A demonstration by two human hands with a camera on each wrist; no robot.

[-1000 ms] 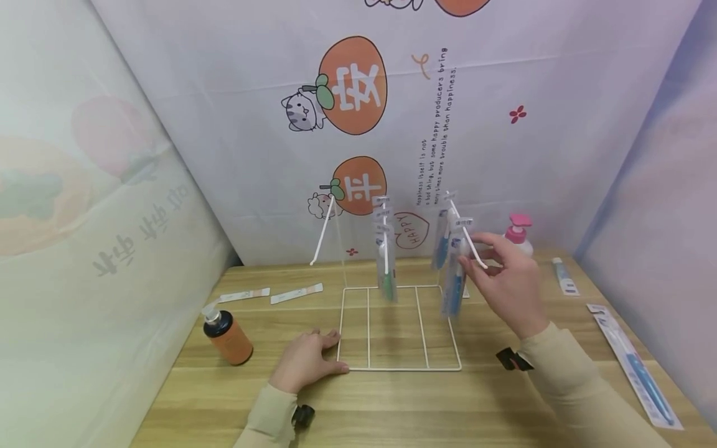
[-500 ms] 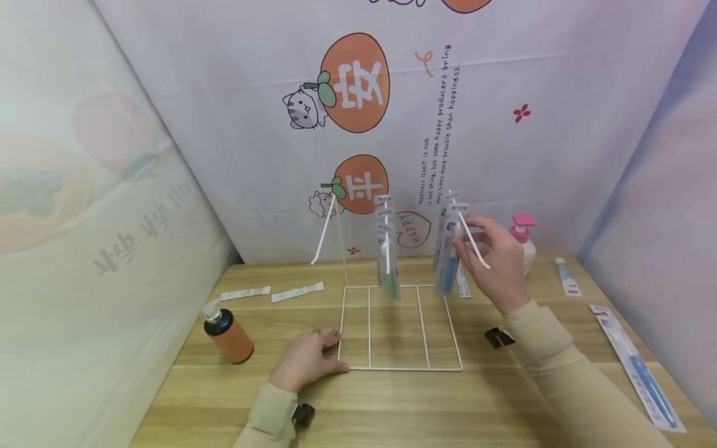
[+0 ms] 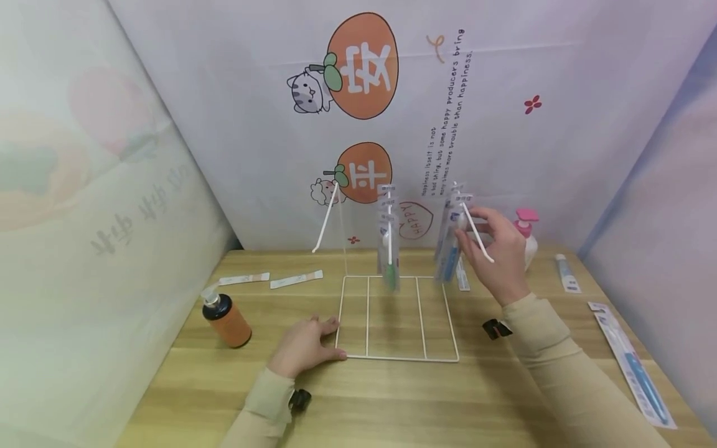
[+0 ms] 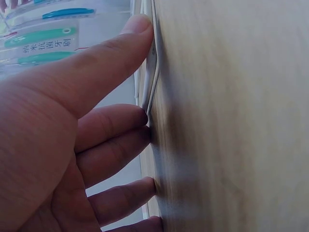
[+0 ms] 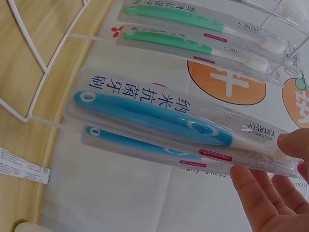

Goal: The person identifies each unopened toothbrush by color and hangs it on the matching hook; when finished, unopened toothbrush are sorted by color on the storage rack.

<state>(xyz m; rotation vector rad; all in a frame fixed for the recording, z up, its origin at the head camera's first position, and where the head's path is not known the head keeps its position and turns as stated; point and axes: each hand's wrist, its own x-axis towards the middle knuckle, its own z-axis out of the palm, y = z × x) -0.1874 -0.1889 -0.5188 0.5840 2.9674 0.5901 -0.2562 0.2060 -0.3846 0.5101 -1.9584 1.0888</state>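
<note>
My right hand (image 3: 495,252) pinches the upper end of a packaged blue toothbrush (image 5: 154,118), thumb on one face and fingers on the other. The package hangs on the rack's right hook (image 3: 478,233), close in front of another packaged blue toothbrush (image 5: 137,144). At the front left corner of the white wire rack (image 3: 400,358), my left hand (image 3: 305,345) rests with thumb at the front wire and fingers along the left side. In the left wrist view its fingers (image 4: 116,145) are extended, tips at the tabletop. Packaged green toothbrushes (image 5: 169,41) hang from the middle hook; the left hook (image 3: 325,218) is bare.
An orange pump bottle (image 3: 226,320) stands left, near two flat sachets (image 3: 297,279). Behind my right hand is a pink-topped pump bottle (image 3: 528,236). A small tube (image 3: 568,274) and another packaged blue toothbrush (image 3: 635,367) lie at the right. Printed curtains enclose the table.
My right hand has pushed the blue toothbrush package backward along the right hook, toward the one behind it. The left hand keeps its place at the rack corner. The head view has tilted slightly.
</note>
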